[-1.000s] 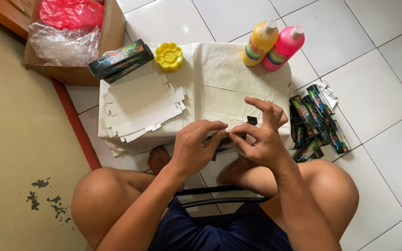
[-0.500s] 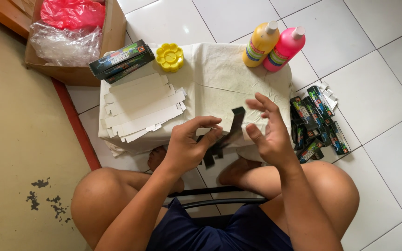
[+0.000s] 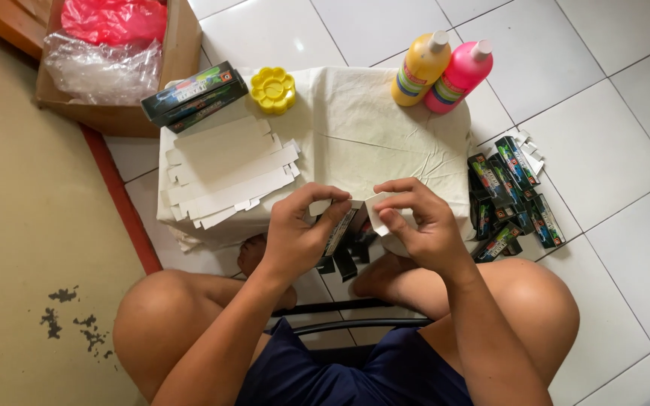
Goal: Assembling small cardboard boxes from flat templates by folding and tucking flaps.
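Dark carton (image 3: 340, 231) pinched between both hands' grip

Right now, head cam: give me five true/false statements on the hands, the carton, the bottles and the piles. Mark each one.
1. Both hands, left hand and right hand, hold one small carton between them. True.
2. The stack of flat white carton blanks lies to the right of the hands. False: it lies on the cloth-covered table at their left.
3. The yellow bottle and the pink bottle lie side by side at the table's far right corner. True.
4. The yellow flower-shaped palette sits on the floor tiles. False: it rests on the table.
5. The pile of dark folded cartons lies inside the cardboard box. False: it lies on the floor, right of the table.
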